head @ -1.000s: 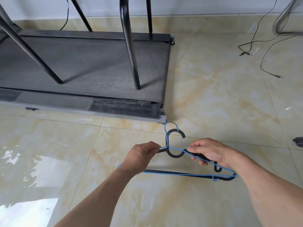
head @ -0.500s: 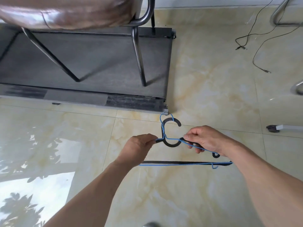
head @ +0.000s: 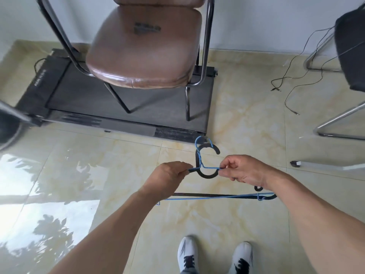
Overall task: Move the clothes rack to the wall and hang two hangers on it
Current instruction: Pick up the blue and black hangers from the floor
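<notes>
I hold two hangers stacked flat in front of me above the tiled floor: a black plastic hanger (head: 207, 176) and a thin blue wire hanger (head: 210, 167) lying over it. My left hand (head: 167, 175) pinches their left shoulder. My right hand (head: 245, 171) pinches the right shoulder near the neck. Both hooks point away from me. Their bottom bars run under my wrists. A white bar with a black end cap (head: 320, 165) lies low at the right; I cannot tell whether it belongs to the clothes rack.
A brown padded chair (head: 146, 48) with black metal legs stands on a flat dark treadmill (head: 126, 99) by the white wall. Loose black cables (head: 290, 89) trail on the floor at the right, beside a chrome chair frame (head: 335, 123). My white shoes (head: 187, 254) are below.
My view has tilted back and up, so the chair seat, the wall and my shoes now show. Both hands keep the same hold on the hangers, with my right hand closer to the neck.
</notes>
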